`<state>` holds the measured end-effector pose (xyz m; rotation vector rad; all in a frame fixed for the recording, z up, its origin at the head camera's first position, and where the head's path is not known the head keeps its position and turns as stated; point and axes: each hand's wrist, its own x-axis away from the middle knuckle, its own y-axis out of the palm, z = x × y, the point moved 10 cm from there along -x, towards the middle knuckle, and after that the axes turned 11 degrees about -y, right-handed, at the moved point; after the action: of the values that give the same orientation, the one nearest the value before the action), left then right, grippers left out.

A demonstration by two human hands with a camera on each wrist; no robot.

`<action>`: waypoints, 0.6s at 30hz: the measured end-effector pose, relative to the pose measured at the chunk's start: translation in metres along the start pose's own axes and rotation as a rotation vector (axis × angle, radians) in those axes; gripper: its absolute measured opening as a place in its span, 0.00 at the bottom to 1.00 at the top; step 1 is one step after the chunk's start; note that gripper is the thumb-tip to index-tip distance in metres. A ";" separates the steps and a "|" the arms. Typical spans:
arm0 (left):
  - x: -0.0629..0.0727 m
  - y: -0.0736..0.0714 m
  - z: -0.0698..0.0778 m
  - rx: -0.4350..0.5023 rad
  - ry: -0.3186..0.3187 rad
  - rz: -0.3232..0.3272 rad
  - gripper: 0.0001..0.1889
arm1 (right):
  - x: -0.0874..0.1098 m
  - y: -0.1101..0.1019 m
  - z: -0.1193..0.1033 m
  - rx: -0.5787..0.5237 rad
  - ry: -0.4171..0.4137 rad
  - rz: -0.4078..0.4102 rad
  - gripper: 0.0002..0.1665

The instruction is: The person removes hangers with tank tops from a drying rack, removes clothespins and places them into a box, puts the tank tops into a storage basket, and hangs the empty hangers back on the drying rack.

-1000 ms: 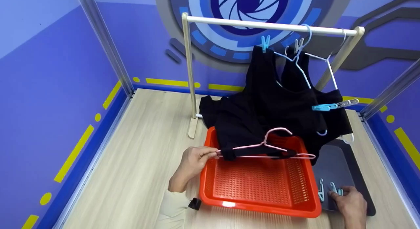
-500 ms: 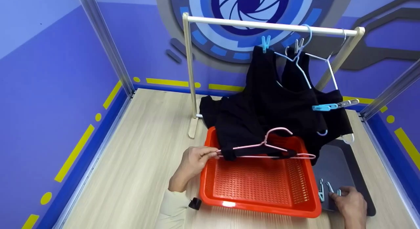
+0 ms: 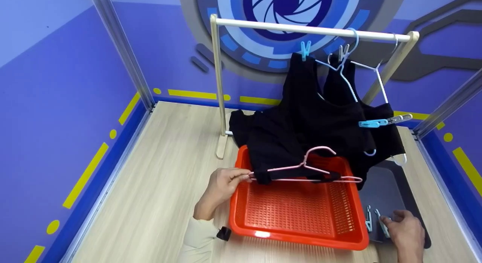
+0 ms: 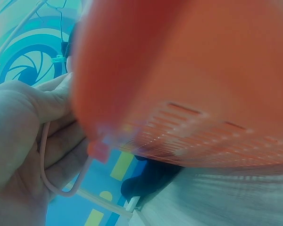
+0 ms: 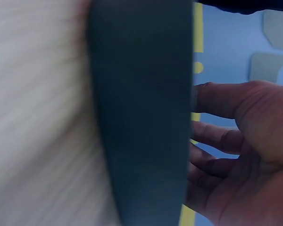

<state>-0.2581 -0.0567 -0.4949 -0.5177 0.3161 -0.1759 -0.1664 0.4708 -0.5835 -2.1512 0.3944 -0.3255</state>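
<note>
The pink hanger (image 3: 304, 163) is pinched by the left hand (image 3: 223, 184), presumably for steadiness. Clips (image 3: 369, 220) lie beside the right hand (image 3: 406, 231), whose grip cannot be told.

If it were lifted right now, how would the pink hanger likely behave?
The pink hanger would probably hold its shape, as its lower bar runs straight. It might tilt, since the left hand grips it only at one end. Some drag seems likely too: the black garment on it drapes in folds and looks floppy.
</note>
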 end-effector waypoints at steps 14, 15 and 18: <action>0.000 0.000 0.000 -0.004 0.017 0.012 0.09 | 0.009 -0.025 -0.057 -0.082 -0.075 0.131 0.32; 0.000 0.000 0.000 -0.004 0.017 0.013 0.09 | 0.010 -0.027 -0.062 -0.092 -0.090 0.139 0.31; 0.000 -0.001 0.000 -0.005 0.015 0.016 0.09 | 0.016 -0.032 -0.080 -0.114 -0.133 0.164 0.30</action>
<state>-0.2583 -0.0572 -0.4946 -0.5189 0.3352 -0.1634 -0.1767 0.4230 -0.5108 -2.2192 0.5198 -0.0688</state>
